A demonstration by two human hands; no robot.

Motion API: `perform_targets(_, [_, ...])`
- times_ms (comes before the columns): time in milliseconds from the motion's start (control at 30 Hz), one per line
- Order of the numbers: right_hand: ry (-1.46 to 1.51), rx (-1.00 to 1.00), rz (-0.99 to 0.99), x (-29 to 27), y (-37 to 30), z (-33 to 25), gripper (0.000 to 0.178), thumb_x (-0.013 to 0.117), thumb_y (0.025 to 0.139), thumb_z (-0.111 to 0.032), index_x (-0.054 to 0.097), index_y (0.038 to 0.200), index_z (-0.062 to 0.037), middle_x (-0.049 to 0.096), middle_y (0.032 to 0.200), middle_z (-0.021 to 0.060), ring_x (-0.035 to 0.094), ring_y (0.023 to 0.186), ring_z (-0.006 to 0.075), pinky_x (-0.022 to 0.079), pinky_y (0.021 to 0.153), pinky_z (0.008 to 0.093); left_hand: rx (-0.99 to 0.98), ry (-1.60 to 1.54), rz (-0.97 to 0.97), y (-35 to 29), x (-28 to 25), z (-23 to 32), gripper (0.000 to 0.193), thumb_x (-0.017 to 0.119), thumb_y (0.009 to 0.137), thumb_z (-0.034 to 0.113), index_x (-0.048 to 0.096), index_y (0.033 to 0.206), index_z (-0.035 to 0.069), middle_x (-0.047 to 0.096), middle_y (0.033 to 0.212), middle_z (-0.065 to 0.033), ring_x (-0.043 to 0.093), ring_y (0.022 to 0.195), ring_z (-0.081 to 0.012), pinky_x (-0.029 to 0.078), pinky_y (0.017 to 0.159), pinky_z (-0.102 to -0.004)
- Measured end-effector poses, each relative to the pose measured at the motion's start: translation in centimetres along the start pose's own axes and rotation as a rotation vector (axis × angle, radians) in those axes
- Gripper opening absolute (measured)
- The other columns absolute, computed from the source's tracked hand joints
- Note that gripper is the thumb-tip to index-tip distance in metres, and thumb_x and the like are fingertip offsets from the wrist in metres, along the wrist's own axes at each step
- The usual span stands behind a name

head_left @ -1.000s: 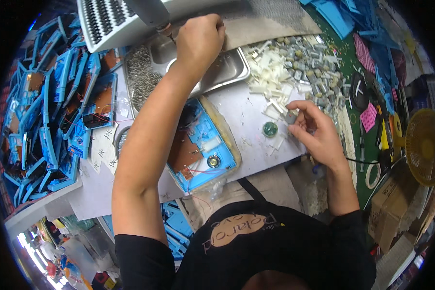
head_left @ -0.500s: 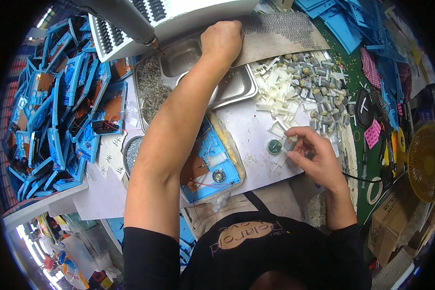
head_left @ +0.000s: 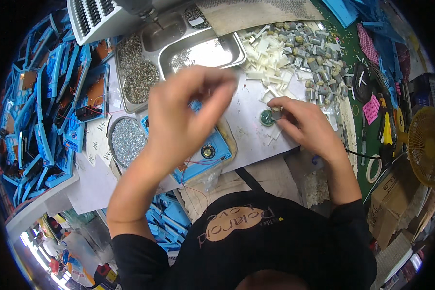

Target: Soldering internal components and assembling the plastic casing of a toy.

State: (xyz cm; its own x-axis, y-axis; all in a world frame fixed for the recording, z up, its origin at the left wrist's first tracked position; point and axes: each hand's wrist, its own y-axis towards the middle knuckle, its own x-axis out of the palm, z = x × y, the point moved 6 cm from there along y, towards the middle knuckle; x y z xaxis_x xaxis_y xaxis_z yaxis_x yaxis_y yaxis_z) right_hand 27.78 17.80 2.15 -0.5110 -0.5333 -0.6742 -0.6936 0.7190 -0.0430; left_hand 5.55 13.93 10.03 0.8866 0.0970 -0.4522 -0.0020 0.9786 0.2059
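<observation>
My right hand (head_left: 308, 123) pinches a small grey metal motor (head_left: 276, 113) between thumb and fingers, beside a round green pot (head_left: 266, 117) on the white table surface. White plastic pieces (head_left: 274, 133) lie just under those fingers. My left hand (head_left: 182, 112) is raised over a blue plastic casing (head_left: 219, 144), its fingers curled and smeared by motion; whether anything is between them does not show. That hand hides much of the casing. A round black speaker (head_left: 208, 151) and red wires sit in the casing's visible part.
A metal tray (head_left: 240, 54) of small parts stands beyond, below an electric screwdriver (head_left: 139, 7). Left are a dish of tiny silver pieces (head_left: 128, 139) and stacked blue casings (head_left: 43, 101). Motors (head_left: 319, 73) and white plastic parts (head_left: 268, 50) are heaped right, near a studded plate (head_left: 261, 13).
My left hand has come back from the studded plate at the far side toward me, over the blue casing. My right hand stays by the green pot, still holding the motor.
</observation>
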Motion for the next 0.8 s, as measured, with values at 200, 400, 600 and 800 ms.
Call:
perform_targets(200, [-0.197,-0.053,-0.152,0.8,1.8,-1.0,0.037,0.065,0.083,-0.004,0.063,0.119,-0.0062,0.069,0.092,0.0182,0.067,0.085,0.0370,0.053,0.075,0.0448,-0.158,-0.303,-0.025,-9.6,1.0,-1.9,0.012,0.072,0.087,-0.005,0.072,0.098,-0.002,0.071,0.095,-0.0108,0.068,0.079,-0.0144,0.055,0.068,-0.0256])
perform_targets(400, [-0.328,-0.197,-0.114,1.4,2.1,-1.5,0.040,0.068,0.079,-0.003,0.064,0.118,-0.0066,0.065,0.088,0.0131,0.065,0.075,0.0281,0.052,0.069,0.0377,-0.157,-0.255,0.075,-12.4,2.2,-2.0,0.014,0.072,0.082,-0.011,0.071,0.094,-0.005,0.070,0.094,-0.0133,0.069,0.087,-0.0204,0.056,0.076,-0.0278])
perform_targets(600, [0.688,0.169,-0.125,2.7,0.4,-4.3,0.040,0.068,0.087,0.004,0.062,0.126,-0.0017,0.054,0.083,-0.0051,0.049,0.072,-0.0008,0.038,0.060,0.0151,-0.275,-0.292,0.123,-13.4,3.0,-3.0,0.025,0.072,0.088,-0.007,0.067,0.112,-0.002,0.068,0.101,-0.0088,0.068,0.090,-0.0144,0.056,0.077,-0.0255])
perform_targets(800, [1.033,0.255,-0.371,7.5,0.5,-6.4,0.049,0.074,0.088,-0.002,0.057,0.133,-0.0015,0.053,0.082,-0.0049,0.049,0.072,0.0006,0.037,0.062,0.0149,-0.292,-0.370,0.120,-14.2,3.2,-3.9,0.040,0.071,0.089,-0.008,0.056,0.125,0.001,0.063,0.109,-0.0068,0.064,0.098,-0.0114,0.055,0.082,-0.0241])
